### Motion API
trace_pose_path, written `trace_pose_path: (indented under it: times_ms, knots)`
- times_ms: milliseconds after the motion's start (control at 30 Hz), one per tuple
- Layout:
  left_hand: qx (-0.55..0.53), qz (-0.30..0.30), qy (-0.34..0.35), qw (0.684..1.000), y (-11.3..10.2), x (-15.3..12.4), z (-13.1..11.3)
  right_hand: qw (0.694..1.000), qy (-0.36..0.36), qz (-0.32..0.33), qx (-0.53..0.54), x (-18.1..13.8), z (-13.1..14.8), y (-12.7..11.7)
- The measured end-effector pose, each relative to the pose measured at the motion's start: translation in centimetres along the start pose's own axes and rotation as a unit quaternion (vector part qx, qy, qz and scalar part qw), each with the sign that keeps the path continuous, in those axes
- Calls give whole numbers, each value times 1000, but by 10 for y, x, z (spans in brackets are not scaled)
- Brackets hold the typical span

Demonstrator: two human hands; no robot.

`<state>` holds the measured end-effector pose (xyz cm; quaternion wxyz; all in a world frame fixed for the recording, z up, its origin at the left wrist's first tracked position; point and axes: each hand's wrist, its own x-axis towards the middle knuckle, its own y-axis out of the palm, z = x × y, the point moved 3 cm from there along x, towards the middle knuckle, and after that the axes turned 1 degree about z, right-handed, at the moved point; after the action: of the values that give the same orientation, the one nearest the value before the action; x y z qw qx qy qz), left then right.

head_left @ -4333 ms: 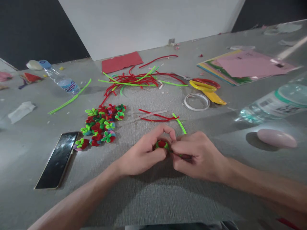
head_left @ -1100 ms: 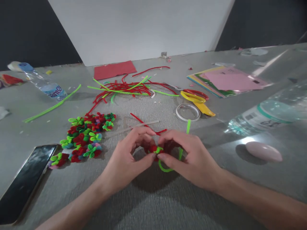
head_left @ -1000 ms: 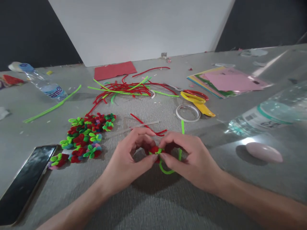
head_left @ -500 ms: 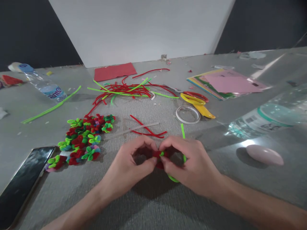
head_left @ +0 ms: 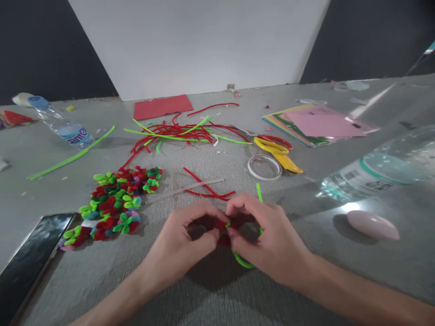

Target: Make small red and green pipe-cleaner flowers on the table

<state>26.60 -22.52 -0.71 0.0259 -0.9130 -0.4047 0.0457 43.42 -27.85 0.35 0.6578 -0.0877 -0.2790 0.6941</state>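
Note:
My left hand [head_left: 190,240] and my right hand [head_left: 268,235] meet at the middle, both closed in a pinch on a small red pipe-cleaner flower [head_left: 222,225]. A green pipe cleaner [head_left: 243,261] runs from it, curving beneath my right hand, and its free end sticks up beyond the knuckles. Fingers cover much of the flower. Just past my hands lie a few loose red pipe cleaners [head_left: 210,194] across a pale flat strip [head_left: 200,184]. Left of them sits a cluster of red and green pipe-cleaner flowers [head_left: 110,206].
A phone [head_left: 34,258] lies at left. Farther back are a pile of pipe cleaners [head_left: 173,132], a red sheet [head_left: 163,107], scissors [head_left: 277,149], a tape roll [head_left: 249,168] and coloured paper [head_left: 326,121]. Bottles [head_left: 76,135] lie left and right [head_left: 367,174], near a pink smooth object [head_left: 373,225].
Both hands keep their pinch on the flower, with the fingers shifted slightly. The whole view has tilted a little, so the table things appear slightly lower.

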Motion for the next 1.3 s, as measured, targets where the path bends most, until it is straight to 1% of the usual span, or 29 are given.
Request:
trace_pose_path:
  times_ms: [200, 433, 700, 900, 1200, 1300]
  knots:
    - [42, -18, 1, 999, 1, 1, -2, 999, -27, -2, -22, -2, 0, 2]
    - [7, -6, -25, 1000, 0, -1, 2, 999, -33, 5, -18, -3, 1, 3]
    - [-28, 2, -18, 999, -1, 1, 4, 999, -35, 13, -8, -3, 1, 2]
    - [-5, -4, -21, 1000, 1, 1, 2, 998, -51, -3, -41, 0, 4, 0]
    - [4, -1, -23, 1000, 2, -1, 3, 997, -70, -7, -44, 0, 6, 0]
    - [-3, 2, -29, 1000, 2, 0, 2, 997, -62, -6, -39, 0, 8, 0]
